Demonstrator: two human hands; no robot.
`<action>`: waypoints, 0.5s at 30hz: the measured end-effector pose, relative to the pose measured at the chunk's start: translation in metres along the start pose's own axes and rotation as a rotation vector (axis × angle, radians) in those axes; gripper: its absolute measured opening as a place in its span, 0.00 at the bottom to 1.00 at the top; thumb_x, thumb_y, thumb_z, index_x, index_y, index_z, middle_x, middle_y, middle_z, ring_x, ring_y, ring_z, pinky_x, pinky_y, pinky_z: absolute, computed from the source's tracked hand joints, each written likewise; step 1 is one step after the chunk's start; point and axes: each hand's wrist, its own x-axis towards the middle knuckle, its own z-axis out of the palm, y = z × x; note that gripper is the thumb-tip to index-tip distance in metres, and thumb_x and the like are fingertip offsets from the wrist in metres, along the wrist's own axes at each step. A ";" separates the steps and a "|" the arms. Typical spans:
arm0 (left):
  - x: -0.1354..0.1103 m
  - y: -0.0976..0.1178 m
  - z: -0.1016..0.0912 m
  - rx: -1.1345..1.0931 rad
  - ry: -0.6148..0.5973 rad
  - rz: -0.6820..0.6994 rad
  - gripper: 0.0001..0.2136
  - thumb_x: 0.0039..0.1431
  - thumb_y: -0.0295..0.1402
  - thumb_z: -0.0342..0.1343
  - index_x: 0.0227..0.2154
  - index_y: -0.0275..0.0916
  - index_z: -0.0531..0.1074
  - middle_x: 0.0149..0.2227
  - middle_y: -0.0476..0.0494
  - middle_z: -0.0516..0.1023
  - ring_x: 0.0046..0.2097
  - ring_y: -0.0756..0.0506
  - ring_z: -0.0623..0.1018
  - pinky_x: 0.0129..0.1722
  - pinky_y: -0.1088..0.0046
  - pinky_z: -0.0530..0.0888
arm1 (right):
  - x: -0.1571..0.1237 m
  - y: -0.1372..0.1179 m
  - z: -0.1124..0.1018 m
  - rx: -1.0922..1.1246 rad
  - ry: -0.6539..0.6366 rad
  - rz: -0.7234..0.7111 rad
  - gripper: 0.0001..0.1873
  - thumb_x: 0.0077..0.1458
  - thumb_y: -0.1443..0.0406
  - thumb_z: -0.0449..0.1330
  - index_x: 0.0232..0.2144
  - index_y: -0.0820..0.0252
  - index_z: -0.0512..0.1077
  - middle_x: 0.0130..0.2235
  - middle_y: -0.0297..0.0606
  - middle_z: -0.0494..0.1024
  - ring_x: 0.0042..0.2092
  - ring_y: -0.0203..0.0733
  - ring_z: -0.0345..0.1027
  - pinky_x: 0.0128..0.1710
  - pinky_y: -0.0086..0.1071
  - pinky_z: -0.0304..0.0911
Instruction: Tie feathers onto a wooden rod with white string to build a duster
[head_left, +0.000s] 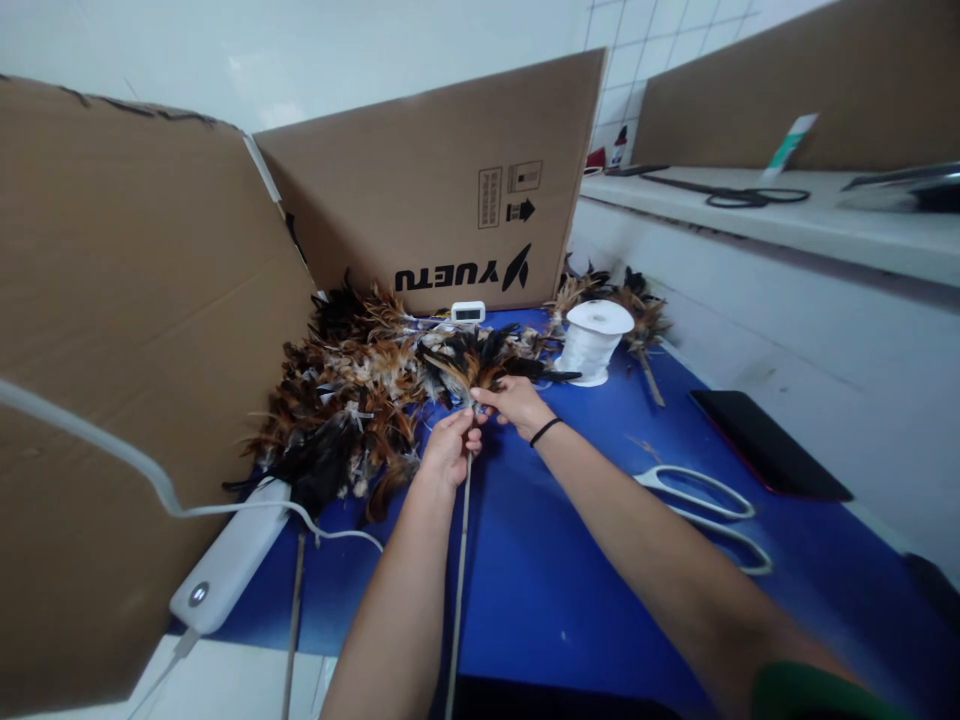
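Near the middle of the blue table, a bunch of black and brown feathers [474,352] fans out from the top of a thin stick [460,560]. My left hand [450,447] is closed round the stick just below the feathers. Fingers pinched, my right hand [517,402] holds the base of the feathers, close against the left fingertips. Exactly what lies between the fingertips is too small to see. A heap of brown, white and black feathers [352,390] lies to the left of both hands. Behind my right hand stands a spool of white ribbon [589,350].
Cardboard panels [450,190] wall the back and left. White-handled scissors [701,500] and a black phone [772,445] lie to the right. A white power bank [229,560] with a cable sits at left. Behind the feathers is a small digital display [468,312]. Dark scissors [739,195] rest on a ledge.
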 end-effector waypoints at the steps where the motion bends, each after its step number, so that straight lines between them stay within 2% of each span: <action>1: 0.000 0.000 0.000 0.001 0.003 0.002 0.03 0.51 0.25 0.57 0.26 0.30 0.70 0.26 0.46 0.71 0.18 0.60 0.62 0.14 0.87 0.55 | 0.000 0.001 0.000 0.000 -0.004 0.002 0.11 0.45 0.67 0.64 0.20 0.64 0.66 0.14 0.29 0.66 0.15 0.27 0.56 0.11 0.21 0.47; 7: -0.002 0.000 0.002 0.031 0.031 0.005 0.06 0.49 0.26 0.60 0.25 0.31 0.69 0.26 0.46 0.71 0.19 0.60 0.62 0.15 0.86 0.56 | 0.002 -0.008 -0.003 -0.040 0.014 -0.011 0.11 0.47 0.64 0.64 0.22 0.64 0.66 0.14 0.29 0.66 0.15 0.28 0.56 0.12 0.21 0.46; 9: -0.002 0.000 0.003 0.044 0.045 0.006 0.05 0.50 0.26 0.59 0.24 0.31 0.68 0.26 0.46 0.71 0.18 0.60 0.62 0.15 0.86 0.56 | 0.003 -0.017 -0.013 -0.090 0.107 -0.125 0.11 0.47 0.62 0.63 0.26 0.63 0.67 0.18 0.30 0.68 0.18 0.29 0.59 0.15 0.22 0.52; 12: -0.002 -0.003 0.004 0.038 0.053 -0.005 0.06 0.53 0.24 0.55 0.23 0.30 0.68 0.24 0.45 0.71 0.18 0.59 0.61 0.15 0.85 0.55 | -0.001 -0.032 -0.035 -0.179 0.306 -0.442 0.17 0.46 0.57 0.63 0.35 0.62 0.68 0.28 0.34 0.72 0.26 0.33 0.66 0.25 0.26 0.62; 13: -0.002 -0.004 0.004 0.029 0.059 -0.012 0.06 0.54 0.23 0.54 0.23 0.29 0.69 0.23 0.45 0.70 0.18 0.59 0.61 0.15 0.85 0.55 | -0.005 -0.035 -0.042 -0.211 0.279 -0.513 0.19 0.48 0.56 0.61 0.39 0.60 0.68 0.31 0.35 0.73 0.30 0.34 0.67 0.28 0.27 0.63; 15: -0.001 -0.006 0.005 0.013 0.084 -0.015 0.06 0.54 0.23 0.54 0.23 0.29 0.69 0.23 0.44 0.71 0.18 0.59 0.62 0.15 0.84 0.55 | -0.013 -0.037 -0.048 -0.319 0.079 -0.565 0.20 0.48 0.54 0.61 0.41 0.59 0.68 0.32 0.35 0.74 0.32 0.36 0.68 0.31 0.28 0.63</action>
